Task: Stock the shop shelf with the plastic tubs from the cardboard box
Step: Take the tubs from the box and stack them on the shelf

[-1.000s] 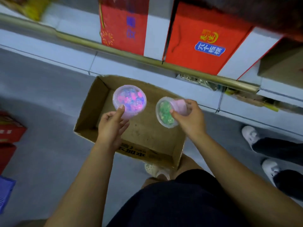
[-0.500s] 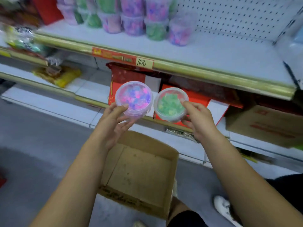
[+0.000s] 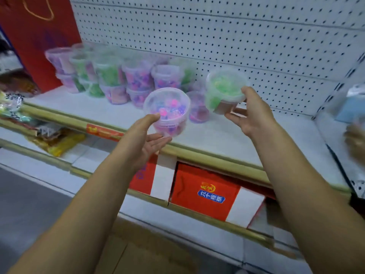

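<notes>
The pink tub [image 3: 167, 111] sits pinched between the left hand's [image 3: 146, 139] thumb and underlying fingers, above the shelf's [image 3: 217, 135] near edge. To its right and farther in, the right hand [image 3: 252, 115] grips the green tub [image 3: 225, 89] beside the stacked tubs [image 3: 118, 80].

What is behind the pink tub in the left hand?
Behind the held pink tub, a lone pink tub stands on the shelf, its left edge covered. Stacked tubs sit further left.
</notes>
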`<act>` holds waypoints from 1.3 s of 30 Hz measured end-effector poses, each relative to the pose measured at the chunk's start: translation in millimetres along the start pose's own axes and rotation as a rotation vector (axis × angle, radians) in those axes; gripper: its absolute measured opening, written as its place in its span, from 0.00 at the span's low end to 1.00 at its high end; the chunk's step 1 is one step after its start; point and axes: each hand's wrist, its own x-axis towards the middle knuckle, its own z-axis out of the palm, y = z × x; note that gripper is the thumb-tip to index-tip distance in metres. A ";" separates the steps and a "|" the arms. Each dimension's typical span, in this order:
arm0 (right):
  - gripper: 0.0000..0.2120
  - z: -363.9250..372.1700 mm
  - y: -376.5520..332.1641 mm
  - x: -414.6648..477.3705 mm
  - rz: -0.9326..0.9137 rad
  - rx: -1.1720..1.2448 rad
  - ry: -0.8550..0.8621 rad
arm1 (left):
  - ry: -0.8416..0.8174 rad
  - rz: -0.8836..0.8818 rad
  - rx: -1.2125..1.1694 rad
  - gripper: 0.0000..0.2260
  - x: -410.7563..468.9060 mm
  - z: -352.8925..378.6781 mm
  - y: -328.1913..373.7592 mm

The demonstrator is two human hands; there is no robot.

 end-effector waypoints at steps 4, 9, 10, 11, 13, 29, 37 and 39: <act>0.10 29.7 -31.9 76.6 -0.003 -0.099 -0.008 | 0.031 0.014 0.035 0.15 46.6 40.0 20.8; 0.09 62.4 -34.0 147.8 0.087 -0.160 0.018 | 0.105 0.068 0.067 0.10 88.0 70.0 28.0; 0.10 66.7 -32.6 157.8 0.092 -0.196 0.035 | 0.116 0.064 0.079 0.10 94.3 72.3 27.8; 0.10 70.1 -30.5 167.1 0.084 -0.236 0.046 | 0.120 0.058 0.090 0.11 99.5 73.7 27.4; 0.11 73.5 -23.9 184.1 0.044 -0.323 0.054 | 0.113 0.034 0.105 0.17 107.8 74.7 25.0; 0.24 55.3 7.7 203.9 -0.095 -0.517 -0.110 | 0.150 0.074 0.466 0.27 145.9 112.2 19.6; 0.33 40.1 18.6 170.2 -0.054 -0.330 -0.195 | 0.156 0.208 0.779 0.26 151.7 114.7 15.3; 0.30 37.1 32.2 153.3 -0.107 -0.329 -0.184 | 0.152 0.239 0.813 0.24 149.5 108.6 11.2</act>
